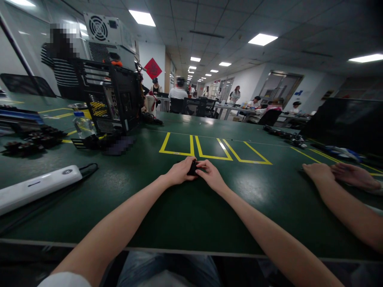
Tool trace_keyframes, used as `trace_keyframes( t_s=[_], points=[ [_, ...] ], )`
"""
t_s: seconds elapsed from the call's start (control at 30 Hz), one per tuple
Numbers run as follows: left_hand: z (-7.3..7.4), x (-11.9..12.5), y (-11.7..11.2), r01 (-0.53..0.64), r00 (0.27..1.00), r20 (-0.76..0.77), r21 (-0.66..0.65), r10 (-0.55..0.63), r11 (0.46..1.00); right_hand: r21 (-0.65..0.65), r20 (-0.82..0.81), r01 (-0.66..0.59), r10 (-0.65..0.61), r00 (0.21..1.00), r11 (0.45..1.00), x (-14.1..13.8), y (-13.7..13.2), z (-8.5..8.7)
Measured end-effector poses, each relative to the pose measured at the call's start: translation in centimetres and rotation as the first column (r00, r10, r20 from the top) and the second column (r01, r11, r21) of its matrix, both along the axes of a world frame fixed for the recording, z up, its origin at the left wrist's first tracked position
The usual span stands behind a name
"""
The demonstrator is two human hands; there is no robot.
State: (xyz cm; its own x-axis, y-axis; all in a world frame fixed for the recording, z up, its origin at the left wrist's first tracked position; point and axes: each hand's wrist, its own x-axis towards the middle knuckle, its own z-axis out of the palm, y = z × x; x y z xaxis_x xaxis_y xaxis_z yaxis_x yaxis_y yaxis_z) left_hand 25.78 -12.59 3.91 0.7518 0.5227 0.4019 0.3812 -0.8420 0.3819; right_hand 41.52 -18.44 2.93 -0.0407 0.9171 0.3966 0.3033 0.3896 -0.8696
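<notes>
Both of my arms reach forward over a dark green table (191,211). My left hand (180,171) and my right hand (212,174) meet at the table's middle, fingers closed around a small black object (193,168) held between them. What the object is cannot be made out; most of it is hidden by my fingers. It rests on or just above the table surface, just in front of yellow marked rectangles (206,149).
An open black computer case (112,99) stands at the back left beside a water bottle (82,124) and black parts (32,141). A white power strip (36,187) lies at the left. Another person's hands (338,175) rest on the table at the right. People sit at desks behind.
</notes>
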Motion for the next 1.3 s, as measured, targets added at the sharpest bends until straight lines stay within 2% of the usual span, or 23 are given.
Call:
trace_keyframes(
  t_s=[0.13,0.23,0.43,0.7,0.83,0.97,1.07,1.2,1.3],
  points=[
    [0.2,-0.1,-0.2,-0.009,1.0,-0.012,-0.017,0.009,1.0,-0.033,-0.029,-0.015,0.014,0.999,0.999,0.2,0.1,0.1],
    [0.4,-0.1,-0.3,-0.005,1.0,-0.025,-0.03,0.004,1.0,-0.051,0.009,-0.021,0.021,1.0,0.998,0.2,0.0,0.3],
    [0.2,-0.1,-0.1,-0.017,1.0,-0.018,-0.018,0.017,1.0,-0.051,-0.009,-0.072,0.071,0.997,0.996,0.0,-0.6,0.3],
    [0.1,-0.2,0.0,-0.016,1.0,-0.025,-0.007,0.016,1.0,-0.005,0.073,0.022,-0.021,0.997,1.0,0.3,-0.1,-0.1],
    [0.2,-0.3,0.1,-0.033,0.999,-0.029,-0.018,0.033,0.999,-0.064,0.118,0.03,-0.022,0.993,0.998,0.8,0.0,-0.4],
    [0.3,-0.4,0.9,-0.091,0.993,-0.08,-0.127,0.081,0.988,-0.097,0.234,0.05,-0.027,0.972,0.994,1.5,-0.1,-0.4],
    [0.1,-0.5,1.6,-0.149,0.984,-0.133,-0.217,0.122,0.965,-0.074,0.381,0.103,-0.068,0.922,0.992,1.7,-0.4,-0.2],
    [-0.2,-0.6,1.9,-0.157,0.985,-0.111,-0.224,0.134,0.962,-0.056,0.518,0.152,-0.102,0.849,0.987,1.3,-0.5,0.1],
    [-0.2,-0.5,1.5,-0.166,0.984,-0.105,-0.23,0.145,0.959,-0.057,0.562,0.169,-0.109,0.82,0.984,1.0,-0.5,0.3]
  ],
)
